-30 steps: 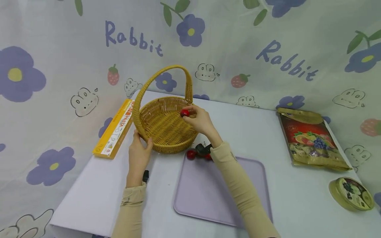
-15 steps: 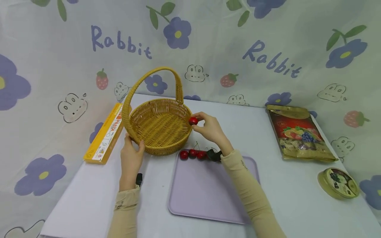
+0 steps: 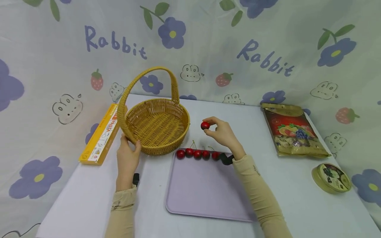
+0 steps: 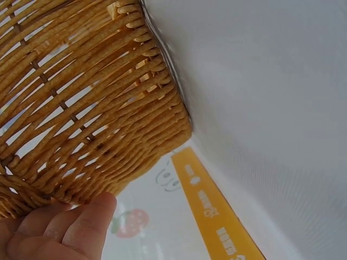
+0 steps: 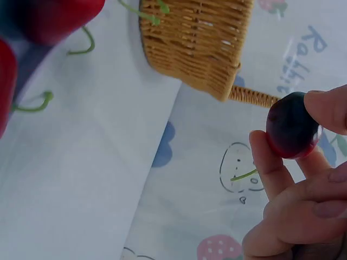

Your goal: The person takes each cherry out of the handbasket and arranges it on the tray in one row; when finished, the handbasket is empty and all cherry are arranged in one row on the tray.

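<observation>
A dark red cherry [image 3: 205,125] is pinched between the thumb and fingers of my right hand [image 3: 224,132], above the table to the right of the basket. In the right wrist view the cherry [image 5: 293,125] shows a green stem. My left hand [image 3: 128,158] grips the woven basket [image 3: 160,148] at its front left, by the foot of the tall handle. Seen from the left wrist, fingers [image 4: 89,222] lie against the wicker wall. The basket's inside shows a bare woven bottom. Several more cherries [image 3: 197,154] sit in a row along the far edge of the lilac tray [image 3: 205,191].
A yellow pasta box [image 3: 99,138] lies left of the basket. At the right are a red and gold fruit bag [image 3: 293,129] and a round tin [image 3: 331,178]. A patterned cloth [image 3: 202,39] hangs behind the white table [image 3: 300,198].
My right hand has carried the cherry from over the basket out to the right, revealing more of the cherry row. The left hand stays on the basket. The head view has shifted slightly.
</observation>
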A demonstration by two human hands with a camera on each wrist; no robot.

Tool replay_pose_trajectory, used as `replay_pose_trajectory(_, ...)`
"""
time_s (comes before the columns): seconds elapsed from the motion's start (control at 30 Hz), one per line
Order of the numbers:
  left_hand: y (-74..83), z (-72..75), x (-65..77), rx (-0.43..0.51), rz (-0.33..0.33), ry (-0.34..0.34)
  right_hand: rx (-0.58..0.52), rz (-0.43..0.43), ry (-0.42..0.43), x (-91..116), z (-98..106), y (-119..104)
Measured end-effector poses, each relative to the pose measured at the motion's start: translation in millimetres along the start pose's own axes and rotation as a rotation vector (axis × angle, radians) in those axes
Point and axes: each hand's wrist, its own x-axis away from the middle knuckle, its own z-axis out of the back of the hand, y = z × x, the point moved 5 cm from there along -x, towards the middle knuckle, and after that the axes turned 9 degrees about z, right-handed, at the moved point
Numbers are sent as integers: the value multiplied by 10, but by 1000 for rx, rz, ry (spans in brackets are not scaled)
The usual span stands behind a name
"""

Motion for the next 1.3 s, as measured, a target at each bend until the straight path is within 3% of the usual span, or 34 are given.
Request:
replay_pose_trajectory(0.4, -20, -6, 21, 17, 2, -10, 11, -20, 18, 192, 115, 244)
replay_pose_trajectory(1.3, -23, -22, -10, 22, 19, 12, -90, -113, 16, 659, 241, 771)
